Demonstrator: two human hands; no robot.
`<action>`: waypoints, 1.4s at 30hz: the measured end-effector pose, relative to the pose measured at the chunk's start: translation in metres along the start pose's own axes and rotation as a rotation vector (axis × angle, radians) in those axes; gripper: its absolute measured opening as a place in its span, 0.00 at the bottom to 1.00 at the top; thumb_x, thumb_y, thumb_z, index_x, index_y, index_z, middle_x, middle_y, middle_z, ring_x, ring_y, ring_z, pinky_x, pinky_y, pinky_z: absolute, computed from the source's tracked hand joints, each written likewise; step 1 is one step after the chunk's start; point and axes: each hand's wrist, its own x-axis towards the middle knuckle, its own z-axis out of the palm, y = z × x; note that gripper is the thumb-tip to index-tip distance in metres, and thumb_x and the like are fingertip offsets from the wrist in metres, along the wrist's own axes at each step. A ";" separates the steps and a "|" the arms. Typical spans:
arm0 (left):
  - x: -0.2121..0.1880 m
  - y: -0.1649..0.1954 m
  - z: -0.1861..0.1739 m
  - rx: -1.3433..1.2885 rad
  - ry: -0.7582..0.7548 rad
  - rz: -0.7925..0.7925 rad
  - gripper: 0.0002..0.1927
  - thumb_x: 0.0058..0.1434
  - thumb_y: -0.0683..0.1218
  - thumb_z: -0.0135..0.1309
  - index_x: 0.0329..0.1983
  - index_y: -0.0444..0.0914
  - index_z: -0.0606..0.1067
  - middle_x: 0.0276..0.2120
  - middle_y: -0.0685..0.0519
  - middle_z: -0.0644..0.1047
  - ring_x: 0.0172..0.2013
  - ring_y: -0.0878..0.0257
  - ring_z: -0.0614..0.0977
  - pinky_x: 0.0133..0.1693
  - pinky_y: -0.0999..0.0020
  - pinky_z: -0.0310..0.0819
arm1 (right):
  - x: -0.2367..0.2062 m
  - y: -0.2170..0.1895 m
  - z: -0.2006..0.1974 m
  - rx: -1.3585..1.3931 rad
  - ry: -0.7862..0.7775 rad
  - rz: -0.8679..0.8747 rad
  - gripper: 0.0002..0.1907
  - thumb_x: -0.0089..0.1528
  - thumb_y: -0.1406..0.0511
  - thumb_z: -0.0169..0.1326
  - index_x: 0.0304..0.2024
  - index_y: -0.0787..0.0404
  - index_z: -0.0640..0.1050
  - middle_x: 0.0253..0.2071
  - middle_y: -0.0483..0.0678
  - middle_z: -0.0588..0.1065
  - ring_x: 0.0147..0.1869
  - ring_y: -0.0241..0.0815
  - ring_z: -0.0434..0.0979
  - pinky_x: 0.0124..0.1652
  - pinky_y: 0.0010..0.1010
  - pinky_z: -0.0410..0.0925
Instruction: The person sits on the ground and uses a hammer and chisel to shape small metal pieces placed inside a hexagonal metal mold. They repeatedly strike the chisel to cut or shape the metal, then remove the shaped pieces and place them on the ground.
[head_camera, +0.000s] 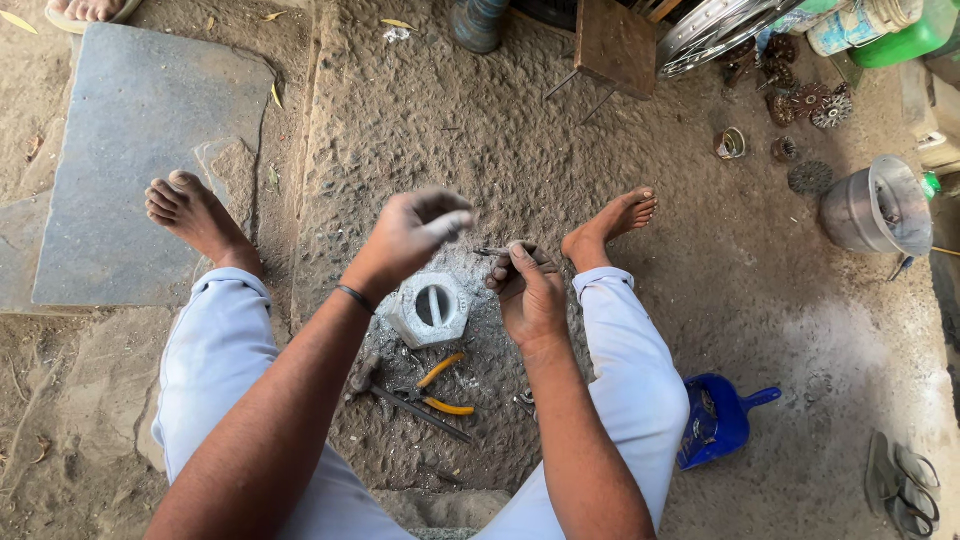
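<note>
A small thin metal piece (497, 251) is pinched in the fingers of the right hand (527, 290), held above the sandy ground (620, 180) between the bare feet. The left hand (408, 235) hangs raised beside it — fingers loosely curled together, holding nothing visible. Below lie a large grey hexagonal nut (431, 308) and yellow-handled pliers (432, 392) — a blue scoop (718, 420) sits further right.

The person wears pale lavender-grey trousers (215, 370), the 2 cuffs rolled above the ankles. A thin dark band (354, 297) circles the left wrist. Both forearms are bare, without sleeves, and both feet are bare.
</note>
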 end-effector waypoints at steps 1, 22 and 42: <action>0.001 0.000 -0.003 -0.009 0.044 -0.021 0.09 0.65 0.45 0.60 0.44 0.34 0.80 0.36 0.52 0.84 0.36 0.67 0.84 0.40 0.71 0.81 | 0.000 0.000 -0.002 0.029 -0.005 0.016 0.02 0.66 0.67 0.58 0.39 0.59 0.78 0.31 0.47 0.78 0.34 0.39 0.77 0.36 0.34 0.72; -0.001 -0.009 -0.013 0.354 0.224 0.080 0.09 0.62 0.45 0.59 0.38 0.33 0.81 0.31 0.48 0.84 0.31 0.62 0.84 0.35 0.67 0.79 | 0.002 0.021 -0.016 -0.796 -0.033 -0.423 0.06 0.63 0.72 0.58 0.42 0.59 0.74 0.35 0.44 0.78 0.36 0.36 0.79 0.39 0.30 0.75; 0.002 -0.025 -0.002 0.487 0.271 0.102 0.11 0.57 0.48 0.60 0.34 0.34 0.80 0.31 0.45 0.83 0.31 0.56 0.86 0.37 0.62 0.80 | 0.015 0.125 -0.058 -1.783 -0.315 -0.145 0.09 0.53 0.70 0.63 0.33 0.63 0.76 0.35 0.55 0.76 0.40 0.57 0.79 0.42 0.44 0.72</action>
